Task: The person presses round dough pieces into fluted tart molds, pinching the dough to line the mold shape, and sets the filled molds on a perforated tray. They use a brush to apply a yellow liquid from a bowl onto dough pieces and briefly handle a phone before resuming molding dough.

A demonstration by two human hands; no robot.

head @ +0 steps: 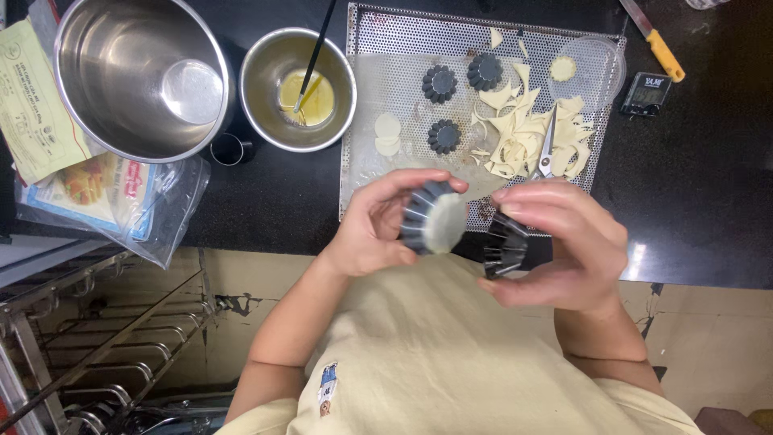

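Left hand (pixel 374 229) grips a dough-lined fluted mould (pixel 432 217); right hand (pixel 564 246) pinches an empty mould (pixel 505 244). Both are held above the counter edge, near the perforated tray (pixel 403 48).

- On the surface (pixel 692 201), the perforated tray (pixel 378 48) lies in the middle — two bowls to its left.
- The small bowl (pixel 270 97) holds a brush (pixel 316 50); the large bowl (pixel 105 72) sits left of it.
- On the tray: three fluted moulds (pixel 444 137), dough scraps (pixel 523 137) to their right, scissors (pixel 547 149) among the scraps.
- A timer (pixel 646 93) and knife (pixel 656 40) lie right of the tray.
- Nearest the person, the left hand (pixel 370 229) holds a dough-lined mould (pixel 433 217), the right hand (pixel 568 246) an empty mould (pixel 506 246) beside it.
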